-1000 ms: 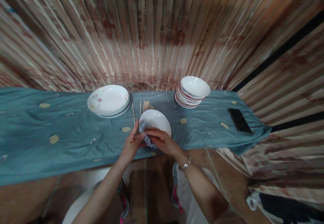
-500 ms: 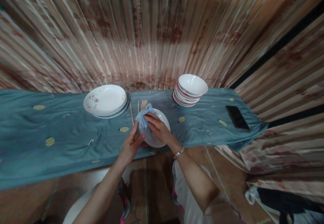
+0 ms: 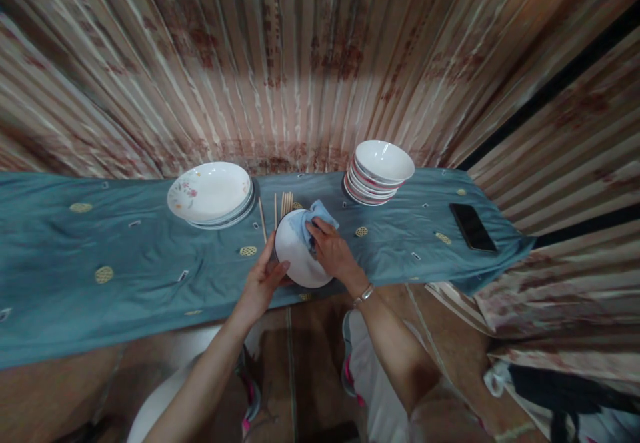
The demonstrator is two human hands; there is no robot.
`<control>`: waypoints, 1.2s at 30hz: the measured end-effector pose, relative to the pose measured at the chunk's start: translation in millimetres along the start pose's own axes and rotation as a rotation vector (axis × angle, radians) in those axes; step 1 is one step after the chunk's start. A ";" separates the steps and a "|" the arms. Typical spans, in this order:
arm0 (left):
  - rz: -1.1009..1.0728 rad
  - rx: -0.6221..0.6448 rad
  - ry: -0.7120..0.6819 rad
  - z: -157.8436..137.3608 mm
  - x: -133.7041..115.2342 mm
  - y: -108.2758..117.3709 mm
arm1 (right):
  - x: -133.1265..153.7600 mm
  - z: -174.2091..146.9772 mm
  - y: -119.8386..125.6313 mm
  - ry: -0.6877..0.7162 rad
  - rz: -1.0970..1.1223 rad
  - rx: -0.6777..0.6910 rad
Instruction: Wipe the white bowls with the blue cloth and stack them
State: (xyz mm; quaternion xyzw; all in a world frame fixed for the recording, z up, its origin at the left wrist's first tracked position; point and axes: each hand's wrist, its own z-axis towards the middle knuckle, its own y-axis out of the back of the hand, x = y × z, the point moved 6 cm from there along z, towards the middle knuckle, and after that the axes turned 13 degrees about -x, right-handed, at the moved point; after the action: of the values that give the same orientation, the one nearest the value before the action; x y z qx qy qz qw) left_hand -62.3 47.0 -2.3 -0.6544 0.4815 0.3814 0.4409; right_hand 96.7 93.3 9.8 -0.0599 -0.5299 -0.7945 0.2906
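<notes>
A white bowl (image 3: 295, 256) is at the front middle of the cloth-covered table. My left hand (image 3: 263, 279) grips its left edge, the thumb over the rim and the fingers behind. My right hand (image 3: 334, 251) is closed on a light blue cloth (image 3: 323, 213) and presses it against the bowl's upper right part. Just beyond the bowl lie several wooden chopsticks (image 3: 287, 201), their lower ends partly hidden by it. One separate chopstick (image 3: 263, 219) lies left of them.
A stack of flowered plates (image 3: 213, 193) stands at the back left, and a stack of white bowls (image 3: 384, 161) at the back right. A black phone (image 3: 473, 227) lies near the right end of the teal tablecloth (image 3: 145, 256). A pleated curtain (image 3: 300, 63) hangs behind the table.
My right hand has slid the blue cloth from the bowl's left side to its upper right. My left hand still grips the left edge. The whole view has shifted slightly.
</notes>
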 end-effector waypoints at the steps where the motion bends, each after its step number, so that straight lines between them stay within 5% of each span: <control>1: 0.004 -0.001 0.000 -0.2 0.0 0.3 | -0.5 -2.1 1.4 -0.010 -0.032 0.010; 12: 0.015 0.003 -0.011 0.4 0.4 1.2 | -4.2 -26.4 20.4 -0.086 -0.125 0.183; 22: -0.027 -0.017 0.020 4.1 5.7 2.0 | -4.5 -32.3 17.5 -0.201 0.278 0.324; 28: -0.025 0.002 0.002 2.0 3.7 0.1 | 11.2 -29.7 5.8 -0.208 0.565 0.222; 36: -0.039 0.024 -0.010 -3.0 -1.5 -5.5 | 22.6 -14.0 4.8 -0.171 0.563 0.019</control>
State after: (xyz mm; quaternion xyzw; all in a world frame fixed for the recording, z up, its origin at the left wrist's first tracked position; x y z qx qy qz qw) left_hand -57.1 45.4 1.2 -0.6564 0.4709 0.3702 0.4587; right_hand 83.6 70.8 16.7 -0.2687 -0.5225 -0.6695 0.4546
